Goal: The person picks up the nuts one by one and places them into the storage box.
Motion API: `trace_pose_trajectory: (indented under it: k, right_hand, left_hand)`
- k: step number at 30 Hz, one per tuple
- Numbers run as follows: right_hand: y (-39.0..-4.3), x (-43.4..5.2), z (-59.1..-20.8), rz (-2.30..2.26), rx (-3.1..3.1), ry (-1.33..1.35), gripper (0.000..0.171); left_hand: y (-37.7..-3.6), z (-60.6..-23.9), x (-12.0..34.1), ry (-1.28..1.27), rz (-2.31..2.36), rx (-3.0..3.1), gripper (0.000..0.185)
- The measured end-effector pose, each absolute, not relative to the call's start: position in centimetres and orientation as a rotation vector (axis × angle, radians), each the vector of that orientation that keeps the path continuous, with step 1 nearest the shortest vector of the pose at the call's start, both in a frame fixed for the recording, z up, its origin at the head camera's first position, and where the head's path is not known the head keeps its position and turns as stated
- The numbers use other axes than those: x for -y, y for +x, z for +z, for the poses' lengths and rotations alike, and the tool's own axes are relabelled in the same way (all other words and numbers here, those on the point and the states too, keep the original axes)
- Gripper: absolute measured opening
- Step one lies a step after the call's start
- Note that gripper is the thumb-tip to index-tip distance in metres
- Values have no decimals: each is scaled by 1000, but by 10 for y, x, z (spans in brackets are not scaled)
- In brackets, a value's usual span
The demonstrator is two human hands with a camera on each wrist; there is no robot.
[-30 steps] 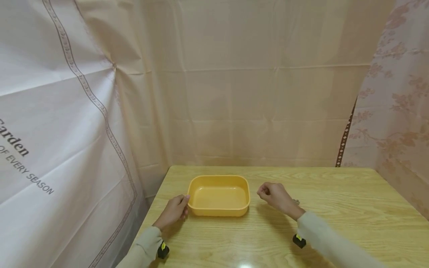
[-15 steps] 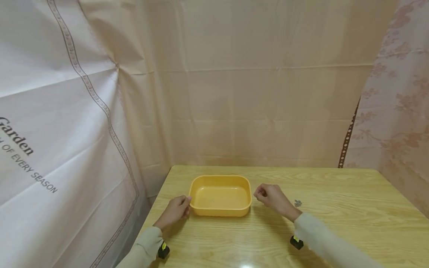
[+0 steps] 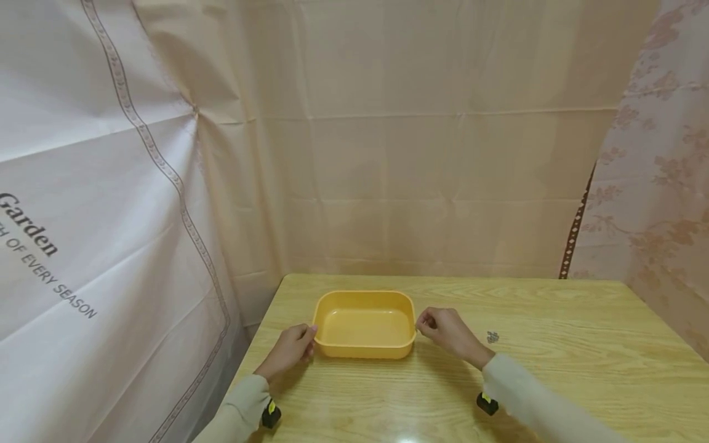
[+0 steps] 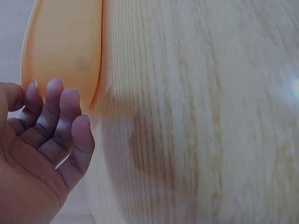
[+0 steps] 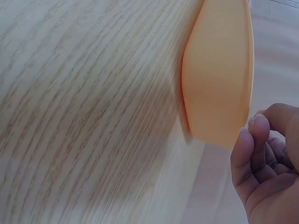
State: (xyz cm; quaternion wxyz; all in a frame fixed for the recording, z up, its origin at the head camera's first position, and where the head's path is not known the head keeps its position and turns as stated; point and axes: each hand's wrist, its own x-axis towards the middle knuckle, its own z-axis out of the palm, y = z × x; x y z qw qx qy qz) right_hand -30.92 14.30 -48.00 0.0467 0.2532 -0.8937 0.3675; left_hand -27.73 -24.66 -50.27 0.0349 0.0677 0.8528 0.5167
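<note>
A yellow rectangular plastic basin [image 3: 364, 352] with rounded corners sits on the table, and nothing shows inside it. My left hand [image 3: 288, 349] is at its left end. In the left wrist view that hand [image 4: 44, 144] has the thumb at the rim and the fingertips against the outer wall, pinching the edge. On the opposite end, my right hand [image 3: 451, 332] holds the rim between thumb and forefinger. The right wrist view shows this hand [image 5: 268, 172] with its other fingers curled below the basin's edge [image 5: 217, 74]. The exact contact behind the fingertips is hidden.
A small cluster of grey metallic pieces [image 3: 492, 337] lies on the wood-grain table [image 3: 581, 357], right of my right hand. A beige cloth [image 3: 421, 154] hangs behind the table, with a printed white one [image 3: 100, 184] at left and a flowered one [image 3: 659, 184] at right.
My right hand has moved left from beside the basin to its right rim. My left hand stays at the left rim. The small metallic cluster, partly covered before, now shows fully.
</note>
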Motion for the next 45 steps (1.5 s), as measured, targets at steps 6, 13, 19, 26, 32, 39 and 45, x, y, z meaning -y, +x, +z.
trace_pose_trajectory:
  k: [6,13,19,26,32,39,45]
  right_hand:
    - [-310,-140,-483,1110,2726,786,7]
    - [-310,-139,-485,1118,2709,819,7]
    - [-312,-138,-486,1099,2697,837,6]
    - [-312,-138,-484,1043,2660,899,5]
    - [-312,-140,-484,1071,2677,943,4]
    - [-313,-141,-484,1121,2715,974,6]
    - [-311,-140,-484,1167,2722,955,6]
  left_hand:
    - [-278,-503,246,205,1598,-2615,40]
    - [-280,-502,246,214,1598,-2609,40]
    - [-281,-503,246,225,1594,-2608,42]
    - [-280,-502,245,232,1590,-2613,42]
    - [-280,-501,245,246,1586,-2612,42]
    - [-279,-500,245,241,1581,-2621,41]
    - [-277,-501,246,226,1589,-2623,39]
